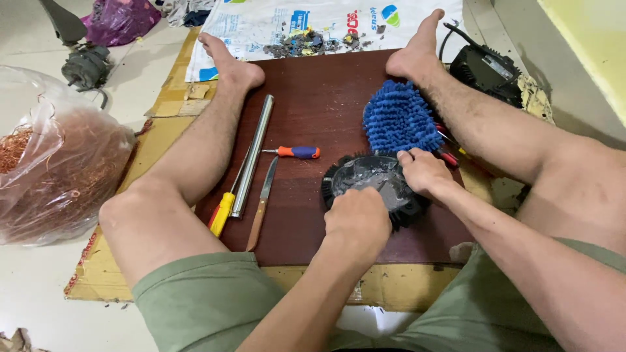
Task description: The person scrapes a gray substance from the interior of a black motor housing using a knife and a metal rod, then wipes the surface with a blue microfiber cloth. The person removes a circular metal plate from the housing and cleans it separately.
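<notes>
Round black finned part [375, 189] lay flat on the dark red board [313, 98], near the board's front right area. Grey, shiny middle faced up; black ribs ringed its rim. Both hands rested on it. It sat just in front of the blue shaggy mitt [399, 117], touching it.

Both hands, left hand [357, 218] and right hand [424, 173], grip a black finned disc [365, 179] on a board [313, 98], a blue mop pad [401, 117] just beyond the right, a knife [263, 202] and screwdrivers [297, 152] left of them.
</notes>
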